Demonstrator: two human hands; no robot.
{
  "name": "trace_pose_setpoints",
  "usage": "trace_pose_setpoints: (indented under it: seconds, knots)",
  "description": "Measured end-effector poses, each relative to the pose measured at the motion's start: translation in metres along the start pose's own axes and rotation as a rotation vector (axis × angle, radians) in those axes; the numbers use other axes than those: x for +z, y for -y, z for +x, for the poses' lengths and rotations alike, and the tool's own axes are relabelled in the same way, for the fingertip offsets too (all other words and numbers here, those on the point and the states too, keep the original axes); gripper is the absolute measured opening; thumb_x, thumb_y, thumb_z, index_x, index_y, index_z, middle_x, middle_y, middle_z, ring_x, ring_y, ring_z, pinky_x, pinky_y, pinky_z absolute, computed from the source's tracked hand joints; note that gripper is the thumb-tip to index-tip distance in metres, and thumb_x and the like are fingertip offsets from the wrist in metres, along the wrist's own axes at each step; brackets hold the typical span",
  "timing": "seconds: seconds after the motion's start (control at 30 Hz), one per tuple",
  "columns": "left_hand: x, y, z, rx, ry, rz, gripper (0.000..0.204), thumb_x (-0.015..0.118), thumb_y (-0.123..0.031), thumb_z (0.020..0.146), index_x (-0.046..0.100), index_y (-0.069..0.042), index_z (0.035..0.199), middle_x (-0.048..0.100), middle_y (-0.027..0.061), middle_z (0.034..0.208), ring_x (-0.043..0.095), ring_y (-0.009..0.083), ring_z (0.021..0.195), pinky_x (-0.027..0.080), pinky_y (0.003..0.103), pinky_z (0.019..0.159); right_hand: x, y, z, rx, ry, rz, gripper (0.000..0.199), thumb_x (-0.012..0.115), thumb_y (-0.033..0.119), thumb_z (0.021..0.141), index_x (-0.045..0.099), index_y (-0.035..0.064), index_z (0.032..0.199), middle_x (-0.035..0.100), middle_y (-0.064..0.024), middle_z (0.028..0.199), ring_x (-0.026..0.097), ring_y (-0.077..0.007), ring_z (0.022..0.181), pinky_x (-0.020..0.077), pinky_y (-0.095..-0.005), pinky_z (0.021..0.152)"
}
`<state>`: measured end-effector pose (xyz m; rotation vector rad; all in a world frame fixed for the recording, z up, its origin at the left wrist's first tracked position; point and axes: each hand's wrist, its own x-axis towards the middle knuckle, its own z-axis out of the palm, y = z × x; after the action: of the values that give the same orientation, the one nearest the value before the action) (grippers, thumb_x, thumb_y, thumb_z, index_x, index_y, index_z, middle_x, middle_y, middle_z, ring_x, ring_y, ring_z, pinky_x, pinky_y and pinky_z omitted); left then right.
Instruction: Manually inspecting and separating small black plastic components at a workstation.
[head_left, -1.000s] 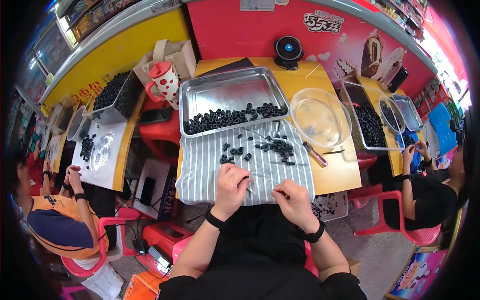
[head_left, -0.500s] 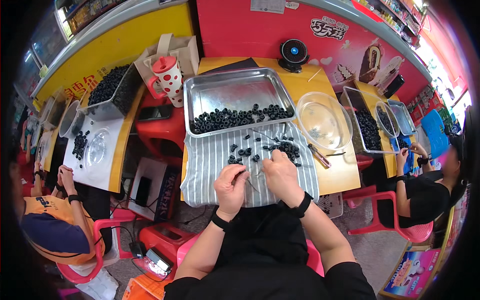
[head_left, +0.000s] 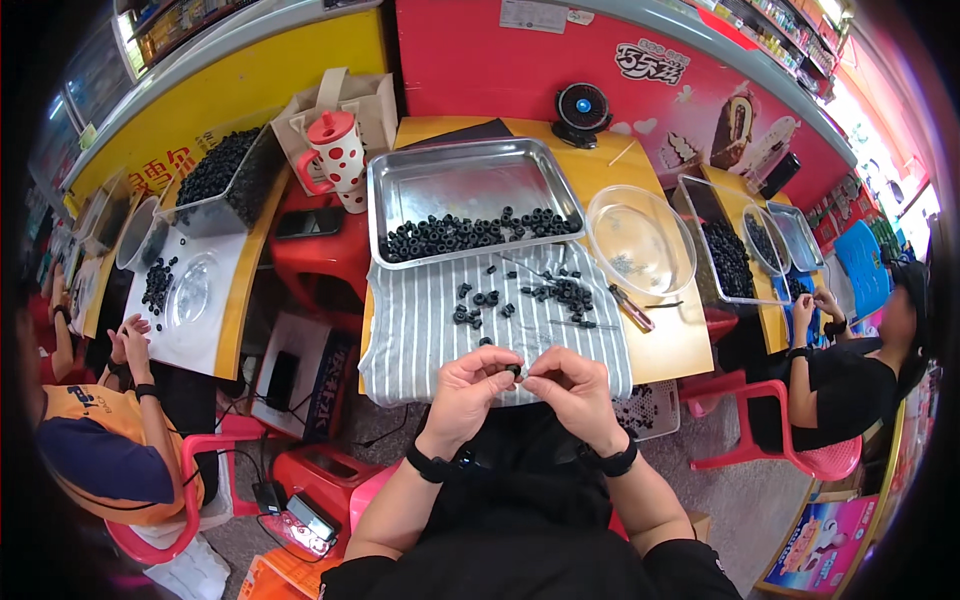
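Above the near edge of a grey-and-white striped cloth [head_left: 400, 350], my two hands meet. Between the thumb and forefinger of my left hand [head_left: 462, 395] is a small black ring-shaped part [head_left: 513, 369]. My right hand [head_left: 578, 392] is pinched close against that part; whatever its fingertips hold is too small to make out. Loose black rings [head_left: 571, 293] lie on the cloth in small clusters, with one near my left fingers. Thin dark tools [head_left: 585, 323] rest among them. Behind the cloth, a metal tray [head_left: 470, 257] holds many more rings along its near side.
Right of the tray stands a round clear tub [head_left: 640, 235], with a screwdriver-like tool [head_left: 634, 310] before it. A small black fan [head_left: 582, 112] stands at the back. To the left are a spotted mug [head_left: 342, 165] and a ring-filled bin [head_left: 215, 225]. Other people sit at both sides.
Both hands have drawn back toward me from the ring clusters and come together. The black part now shows at my left fingertips. A thin tool now lies on the cloth at right.
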<state>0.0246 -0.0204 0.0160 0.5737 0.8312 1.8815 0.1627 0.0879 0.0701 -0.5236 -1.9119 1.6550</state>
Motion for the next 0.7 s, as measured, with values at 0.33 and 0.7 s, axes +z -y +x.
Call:
trace_pose_setpoints:
  seconds: [0.33,0.7]
  knots:
    - [0.01,0.006,-0.021,-0.167,0.141,-0.01,0.02,0.066,0.007,0.086,0.068,0.004,0.106,0.064,0.0089,0.1,0.063,0.0146,0.087,0.052,0.026,0.074,-0.016,0.0,-0.02,0.075,0.134,0.182,0.01,0.074,-0.002,0.081,0.064,-0.0004,0.079,0.063,-0.0013,0.076,0.059,-0.0064,0.069,0.0466,-0.0217,0.06]
    - [-0.003,0.013,-0.015,-0.183,0.154,-0.35,0.027,0.063,0.004,0.09,0.063,0.004,0.116,0.068,0.0092,0.102,0.067,0.017,0.09,0.054,0.027,0.079,-0.022,0.01,0.002,0.196,0.171,0.16,0.009,0.073,0.003,0.086,0.065,-0.0001,0.085,0.064,0.0007,0.076,0.058,-0.0043,0.072,0.0471,-0.0197,0.063]
